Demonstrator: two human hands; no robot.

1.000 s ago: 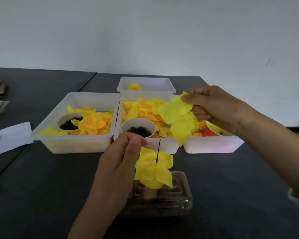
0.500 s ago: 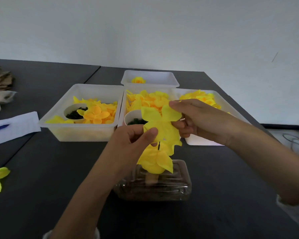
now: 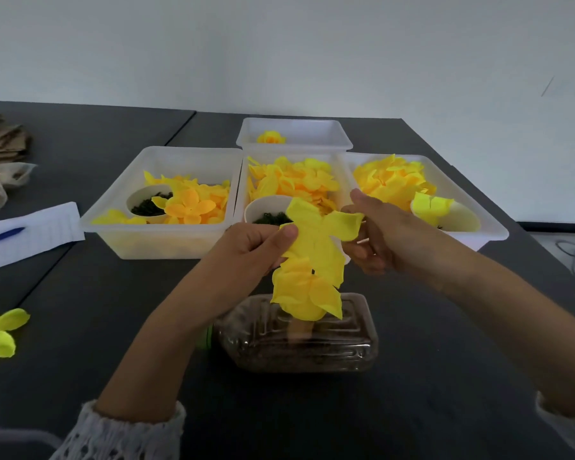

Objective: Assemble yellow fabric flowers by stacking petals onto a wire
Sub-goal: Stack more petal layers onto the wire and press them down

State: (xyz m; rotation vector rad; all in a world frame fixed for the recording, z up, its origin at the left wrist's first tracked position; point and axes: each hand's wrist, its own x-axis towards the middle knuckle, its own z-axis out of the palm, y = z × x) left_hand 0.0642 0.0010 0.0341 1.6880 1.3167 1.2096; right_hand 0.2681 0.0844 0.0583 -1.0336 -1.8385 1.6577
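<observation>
Petal (image 3: 316, 234), a yellow fabric piece, now sits low over the wire, just above the stack (image 3: 304, 293) already threaded there. A second ago my right hand (image 3: 384, 234) held it alone, up by the trays; half a second ago both hands had brought it over the wire's tip. My left hand (image 3: 256, 247) now pinches its left edge between thumb and fingers, and my right grip pinches the right lobe. The wire itself is hidden behind the fabric, so I cannot tell whether the tip has pierced the petal's centre. I judge this layer is about to be seated; pressing it down onto the stack would come next. The stack stands on a clear box (image 3: 299, 336) on the table (image 3: 80, 310). No brand, label or legible writing shows anywhere.
</observation>
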